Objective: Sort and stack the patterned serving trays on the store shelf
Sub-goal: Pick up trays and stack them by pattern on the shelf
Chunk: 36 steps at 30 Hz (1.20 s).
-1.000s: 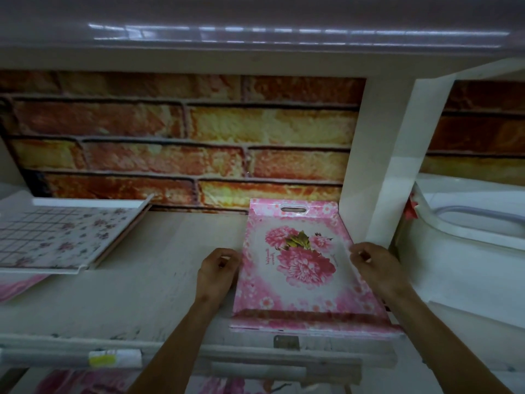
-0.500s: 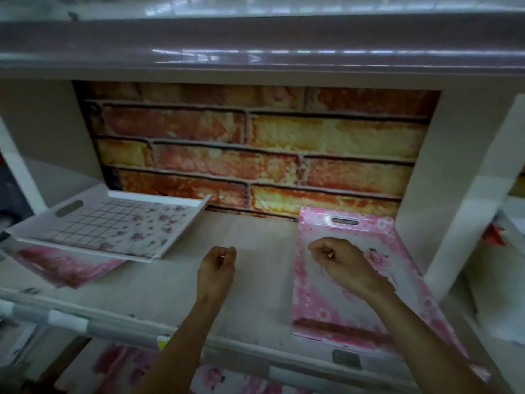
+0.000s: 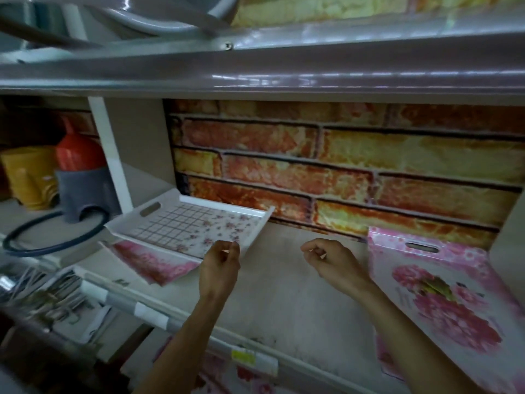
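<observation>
both your hands have come off the pink tray that you were gripping by its sides a second ago. right hand has since shifted left, clear of that tray. left hand has moved up toward the grid tray.

- left hand: fingers loosely curled, thumb near the fingertips, nothing in it. it sits just at the near right corner of the grid tray; cannot tell if it touches the rim.
- right hand: loosely curled too, holding nothing, above bare shelf between the two trays.
- pink tray: flat on the right end of the shelf, handle slot at the far end near the brick wall, near end reaching past the shelf's front edge. big pink flower print faces up.
- grid tray: white, grid lines and small flowers, handle slot on its left rim. it lies tilted on the left end of the shelf, resting on a second pink tray whose near corner juts out beneath it.
- yellow price label on the shelf's front rail, below your left forearm.
- next bay to the left: yellow cups, a red item in a grey holder, a dark ring in front.
- more pink prints show on the level below, blurred.
</observation>
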{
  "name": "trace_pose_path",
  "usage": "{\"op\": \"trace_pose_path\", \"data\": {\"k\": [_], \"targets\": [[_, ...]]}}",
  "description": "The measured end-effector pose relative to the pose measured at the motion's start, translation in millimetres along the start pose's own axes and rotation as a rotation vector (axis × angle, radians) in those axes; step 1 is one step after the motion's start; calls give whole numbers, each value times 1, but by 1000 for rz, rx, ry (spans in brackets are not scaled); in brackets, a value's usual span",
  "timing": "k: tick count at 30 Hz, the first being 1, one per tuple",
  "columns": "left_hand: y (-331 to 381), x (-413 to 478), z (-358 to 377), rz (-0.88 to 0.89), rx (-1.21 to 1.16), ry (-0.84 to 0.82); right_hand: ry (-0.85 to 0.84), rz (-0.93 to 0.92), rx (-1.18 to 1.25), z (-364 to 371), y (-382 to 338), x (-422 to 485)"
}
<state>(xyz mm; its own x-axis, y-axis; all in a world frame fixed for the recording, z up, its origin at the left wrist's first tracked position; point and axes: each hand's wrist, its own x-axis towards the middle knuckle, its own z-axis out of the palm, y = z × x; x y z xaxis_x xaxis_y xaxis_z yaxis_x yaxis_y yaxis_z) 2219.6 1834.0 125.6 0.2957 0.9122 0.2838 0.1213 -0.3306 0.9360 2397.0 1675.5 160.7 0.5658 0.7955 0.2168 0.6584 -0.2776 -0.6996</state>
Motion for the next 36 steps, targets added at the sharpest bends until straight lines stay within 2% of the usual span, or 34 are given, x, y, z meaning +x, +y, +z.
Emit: {"op": "trace_pose_path", "data": {"k": [6,11,20,29,36], "targets": [[-13,27,-42,-99,82,89,-87,-33,1,48,-32,22],[-28,34,-66,-230,160,34,-100,-66,13,74,-52,39],[-32,61,-73,-405,79,-1,-83,-110,6,92,-60,59],[-33,70,-59,-357,254,81,-44,-122,-2,83,-47,70],[-39,77,-55,-283,30,172,2,-129,15,80,-41,75]]}}
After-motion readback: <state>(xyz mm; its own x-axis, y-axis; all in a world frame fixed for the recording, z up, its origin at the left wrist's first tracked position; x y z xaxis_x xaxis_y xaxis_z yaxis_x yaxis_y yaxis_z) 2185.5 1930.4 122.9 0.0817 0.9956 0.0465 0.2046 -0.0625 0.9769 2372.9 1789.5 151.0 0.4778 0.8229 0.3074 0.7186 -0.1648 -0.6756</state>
